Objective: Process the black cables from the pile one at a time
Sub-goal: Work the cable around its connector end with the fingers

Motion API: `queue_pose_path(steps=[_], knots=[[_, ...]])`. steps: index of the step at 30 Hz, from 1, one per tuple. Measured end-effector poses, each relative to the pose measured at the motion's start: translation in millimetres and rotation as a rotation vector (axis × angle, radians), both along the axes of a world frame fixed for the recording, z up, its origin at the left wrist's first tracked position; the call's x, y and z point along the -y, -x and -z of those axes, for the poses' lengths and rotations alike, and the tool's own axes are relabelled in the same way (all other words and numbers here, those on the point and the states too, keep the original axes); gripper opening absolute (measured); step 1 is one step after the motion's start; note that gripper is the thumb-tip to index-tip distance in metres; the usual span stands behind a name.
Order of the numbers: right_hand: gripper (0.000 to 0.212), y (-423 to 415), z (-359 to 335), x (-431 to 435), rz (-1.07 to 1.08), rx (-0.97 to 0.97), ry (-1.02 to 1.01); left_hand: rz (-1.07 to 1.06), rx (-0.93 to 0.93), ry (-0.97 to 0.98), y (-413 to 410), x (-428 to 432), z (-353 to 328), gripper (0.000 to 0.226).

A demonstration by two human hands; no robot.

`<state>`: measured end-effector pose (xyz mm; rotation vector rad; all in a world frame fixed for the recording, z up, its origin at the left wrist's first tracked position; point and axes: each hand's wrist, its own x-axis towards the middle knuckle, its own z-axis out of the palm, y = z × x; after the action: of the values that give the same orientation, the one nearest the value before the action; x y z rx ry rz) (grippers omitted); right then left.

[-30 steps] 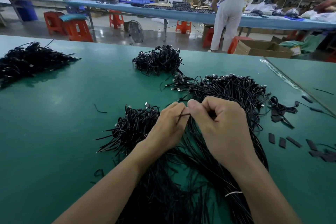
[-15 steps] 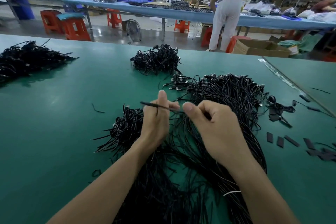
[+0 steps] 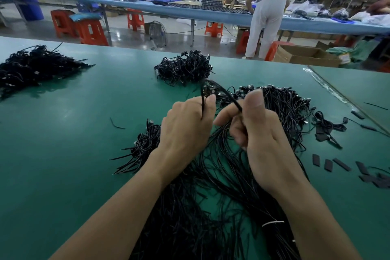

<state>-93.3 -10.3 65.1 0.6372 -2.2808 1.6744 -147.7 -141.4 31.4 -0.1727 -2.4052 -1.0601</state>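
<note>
Since half a second back, the cable [image 3: 231,100] that was stretched out flat between the hands is now bent up into an arch, and both hands have crept up the frame a bit. Biggest to smallest, then: the green table [image 3: 63,133] fills most of the shot, and the main pile [image 3: 280,112] runs from centre right all the way down to the bottom edge under the forearms, so it's still huge. Two separate heaps sit further back, one at upper left [image 3: 31,67] and one at upper middle [image 3: 185,67], and a smaller bundle [image 3: 145,143] lies just left of the left wrist. My guess is those are finished ones, but honestly I can't tell from this. The left hand [image 3: 185,129] is curled and pinching one leg of the arch between thumb and finger. The right hand [image 3: 259,133] is pinching the other leg, its thumb sticking up. The cable's top pokes up in front of the upper-middle heap, lifted clear of the pile. Some flat black strips [image 3: 329,164] are scattered at lower right. So progress-wise: one cable mid-handling, a few stacks apparently set aside, and the bulk still sitting there waiting. Long way to go, I reckon.
</note>
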Motion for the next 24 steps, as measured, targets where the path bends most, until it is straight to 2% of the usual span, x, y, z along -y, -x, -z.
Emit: queue_pose_path(steps=[2, 6, 9, 14, 17, 21, 24], knots=[[0.075, 0.8, -1.3, -0.7, 0.058, 0.057, -0.063, -0.059, 0.029, 0.198, -0.2, 2.2, 7.0, 0.051], [0.039, 4.0, 3.0, -7.2, 0.214, 0.187, -0.199, -0.114, 0.063, 0.432, -0.4, 7.4, 20.7, 0.052], [0.037, 6.4, 7.8, -11.3, 0.306, 0.187, -0.351, -0.114, 0.107, 0.518, 2.7, 8.7, 25.0, 0.053], [0.035, 11.9, 10.9, -13.2, 0.382, 0.097, -0.364, 0.013, 0.237, 0.560, 6.0, 14.7, 25.6, 0.056], [0.033, 15.5, 11.7, -14.9, 0.365, 0.045, -0.408, 0.179, 0.340, 0.499, 6.9, 13.5, 27.2, 0.058], [0.030, 23.9, 22.1, -26.0, 0.371, 0.130, -0.582, 0.294, 0.272, 0.264, 9.2, 10.4, 27.0, 0.057], [0.032, 28.5, 29.3, -30.9, 0.415, 0.074, -0.436, 0.406, 0.299, 0.042, 10.9, 12.3, 23.2, 0.054]])
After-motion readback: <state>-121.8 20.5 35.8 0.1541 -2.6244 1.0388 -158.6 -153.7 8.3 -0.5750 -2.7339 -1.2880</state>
